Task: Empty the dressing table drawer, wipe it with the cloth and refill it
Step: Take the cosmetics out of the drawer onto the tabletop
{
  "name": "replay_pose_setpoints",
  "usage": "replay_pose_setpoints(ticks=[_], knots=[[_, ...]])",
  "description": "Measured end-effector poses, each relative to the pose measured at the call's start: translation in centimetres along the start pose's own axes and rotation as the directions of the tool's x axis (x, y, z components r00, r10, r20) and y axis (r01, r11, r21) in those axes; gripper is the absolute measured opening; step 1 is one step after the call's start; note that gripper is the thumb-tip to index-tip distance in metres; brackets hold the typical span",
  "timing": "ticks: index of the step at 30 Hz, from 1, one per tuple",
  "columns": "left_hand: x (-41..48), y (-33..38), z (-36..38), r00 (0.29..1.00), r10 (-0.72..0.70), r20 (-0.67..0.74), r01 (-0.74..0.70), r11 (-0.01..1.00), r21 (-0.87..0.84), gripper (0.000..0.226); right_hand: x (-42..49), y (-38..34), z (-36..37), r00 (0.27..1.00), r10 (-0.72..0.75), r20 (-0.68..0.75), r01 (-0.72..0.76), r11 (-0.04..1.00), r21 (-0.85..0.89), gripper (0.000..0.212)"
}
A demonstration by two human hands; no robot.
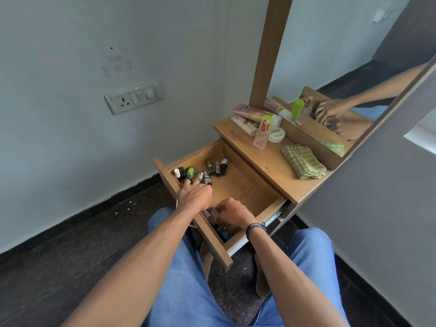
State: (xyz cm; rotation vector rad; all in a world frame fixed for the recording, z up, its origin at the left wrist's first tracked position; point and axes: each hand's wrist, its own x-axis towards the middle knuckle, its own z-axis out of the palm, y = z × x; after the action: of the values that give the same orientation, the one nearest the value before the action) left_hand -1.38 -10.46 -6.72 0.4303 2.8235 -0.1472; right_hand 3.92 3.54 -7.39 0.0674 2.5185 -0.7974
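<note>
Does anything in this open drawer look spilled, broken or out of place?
Nothing looks spilled or broken. The small cosmetic bottles lie tipped at all angles at the far end of the wooden drawer, not standing.

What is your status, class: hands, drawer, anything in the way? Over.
Left hand at the small bottles, grip unclear. Right hand holds a dark bottle. Drawer open, not yet emptied. Cloth folded aside, nothing blocking.

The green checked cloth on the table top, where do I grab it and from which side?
Pinch the cloth at its thick folded end nearest you, fingers coming down from above on the table's open front side. It lies flat and folded, apart from the perfume bottle, and the mirror stands close behind it.
</note>
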Motion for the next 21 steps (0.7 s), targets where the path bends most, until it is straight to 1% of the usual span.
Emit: replay_pose_setpoints(ticks=[3,6,9,10,12,14,16,18,20,21], knots=[[0.1,0.0,0.2,1.000,-0.009,-0.005,0.009,1.000,0.004,0.021,0.1,0.0,0.3,1.000,0.004,-0.028,-0.005,1.000,-0.022,0.036],[0.1,0.0,0.3,0.999,-0.018,-0.046,0.017,1.000,-0.021,0.020,-0.2,-0.1,0.6,0.992,0.002,-0.130,-0.013,0.996,-0.086,0.046],[-0.2,-0.1,-0.1,0.993,-0.019,-0.116,0.011,0.998,-0.068,0.025,-0.3,0.0,0.8,0.972,0.007,-0.235,-0.037,0.992,-0.123,0.054],[-0.3,-0.1,-0.2,0.991,-0.023,-0.135,0.011,0.996,-0.089,0.027,-0.2,0.1,0.9,0.963,0.009,-0.268,-0.044,0.991,-0.125,0.052],[-0.5,-0.2,-0.4,0.987,-0.033,-0.157,0.013,0.992,-0.128,0.027,-0.3,0.1,0.8,0.949,0.015,-0.316,-0.064,0.987,-0.147,0.041],[-0.8,-0.2,-0.7,0.988,-0.032,-0.154,0.009,0.989,-0.148,0.026,-0.4,0.2,0.7,0.937,0.034,-0.348,-0.093,0.983,-0.156,0.032],[-0.9,-0.2,-0.9,0.991,-0.028,-0.132,0.006,0.987,-0.163,0.027,-0.7,0.3,0.4,0.914,0.068,-0.400,-0.124,0.986,-0.116,0.030],[-1.0,-0.1,-1.2,0.993,-0.023,-0.112,0.005,0.987,-0.160,0.027,-1.1,0.5,-0.2,0.876,0.082,-0.476,-0.108,0.994,-0.026,0.030],[-1.1,0.0,-1.6,0.997,-0.003,-0.083,-0.009,0.991,-0.137,0.022,-1.7,0.7,-1.3,0.836,0.075,-0.544,-0.032,0.995,0.089,0.030],[-1.1,0.1,-1.6,0.998,0.007,-0.067,-0.015,0.992,-0.123,0.019,-2.1,0.8,-2.1,0.818,0.058,-0.573,0.029,0.990,0.141,0.029]])
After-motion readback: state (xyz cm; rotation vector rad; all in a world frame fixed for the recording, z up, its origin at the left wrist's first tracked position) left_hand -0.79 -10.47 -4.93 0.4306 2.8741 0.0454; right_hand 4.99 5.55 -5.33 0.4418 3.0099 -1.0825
